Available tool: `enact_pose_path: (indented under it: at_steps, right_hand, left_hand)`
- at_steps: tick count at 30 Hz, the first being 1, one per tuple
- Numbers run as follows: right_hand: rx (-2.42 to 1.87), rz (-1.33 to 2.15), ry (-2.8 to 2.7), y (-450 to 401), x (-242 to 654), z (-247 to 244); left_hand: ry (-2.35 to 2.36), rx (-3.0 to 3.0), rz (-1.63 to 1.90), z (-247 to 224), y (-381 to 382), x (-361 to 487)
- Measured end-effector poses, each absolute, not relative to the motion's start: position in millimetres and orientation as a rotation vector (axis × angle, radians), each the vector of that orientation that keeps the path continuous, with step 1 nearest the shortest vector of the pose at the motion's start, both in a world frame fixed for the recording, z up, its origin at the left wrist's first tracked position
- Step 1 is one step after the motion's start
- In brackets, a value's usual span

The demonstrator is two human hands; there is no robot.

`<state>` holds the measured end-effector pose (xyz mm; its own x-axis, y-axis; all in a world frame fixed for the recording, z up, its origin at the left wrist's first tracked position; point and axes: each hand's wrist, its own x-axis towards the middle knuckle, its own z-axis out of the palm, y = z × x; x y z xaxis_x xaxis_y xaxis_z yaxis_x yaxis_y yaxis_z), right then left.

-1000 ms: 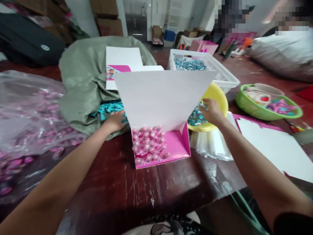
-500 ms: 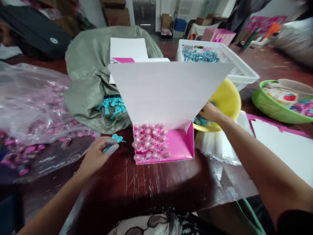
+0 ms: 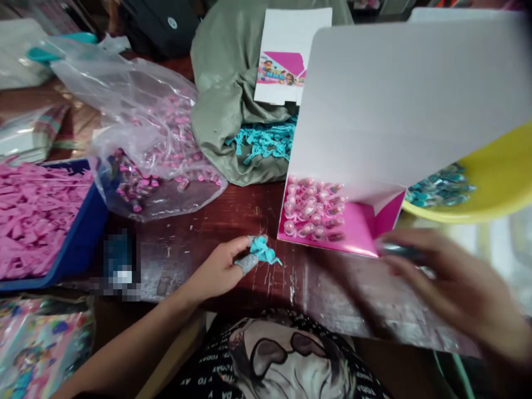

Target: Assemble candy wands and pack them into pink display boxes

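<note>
Taped fingers of my left hand [image 3: 226, 266] pinch a small turquoise plastic piece [image 3: 262, 250] just above the table. On the right, my right hand [image 3: 453, 282] is smeared by motion and grips a small dark teal shiny piece [image 3: 401, 252] at the front right corner of the box. The pink-lined box [image 3: 361, 227] stands with its white lid [image 3: 399, 100] raised. Rows of pink clear-topped pieces [image 3: 310, 213] fill its left part; its right part shows bare pink bottom.
Behind the right hand is a yellow bowl [image 3: 494, 183] with teal wrapped pieces. A grey-green sack [image 3: 224, 111] holds turquoise parts. Left lie a clear bag [image 3: 166, 133] of pink pieces and a blue tray [image 3: 78, 233] of pink parts. A white printed box [image 3: 295, 44] leans at the back.
My right hand has come out of the yellow bowl to the box's front corner with a dark teal piece. My left hand still pinches the turquoise piece, now nearer the box. The view has swung left.
</note>
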<state>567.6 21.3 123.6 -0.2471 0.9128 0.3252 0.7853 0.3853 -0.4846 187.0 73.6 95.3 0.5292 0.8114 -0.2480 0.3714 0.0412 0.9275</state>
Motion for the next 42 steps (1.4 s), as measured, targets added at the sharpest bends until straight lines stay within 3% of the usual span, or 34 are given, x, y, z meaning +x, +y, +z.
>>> enact_pose_path:
  at_steps: [3,6,16,22,24,37,42]
  right_hand:
    - [-1.11,0.653,-2.2,18.7,498.6,113.9]
    - [-1.082,0.79,-2.181,29.9,475.5,94.0]
    - [-1.176,0.568,-2.406,24.8,488.1,93.9]
    - [-1.119,1.244,-1.662,9.6,485.4,84.7]
    - [-1.122,1.326,-1.632,6.6,483.4,80.4]
    - [-1.213,0.881,-1.908,13.5,476.4,75.4]
    - [-1.32,0.967,-1.925,10.0,482.2,73.8]
  left_hand:
    - [0.899,1.66,0.341,102.9,62.5,209.1]
    - [0.862,1.742,0.312,93.4,55.2,226.2]
    - [0.89,1.771,0.362,81.7,50.5,229.5]
    - [0.843,1.477,0.33,80.5,51.8,236.1]
    - [0.847,1.479,0.341,80.2,52.8,238.3]
    - [0.862,1.757,0.466,83.6,50.3,246.7]
    - [0.929,1.868,0.424,84.3,50.7,243.4]
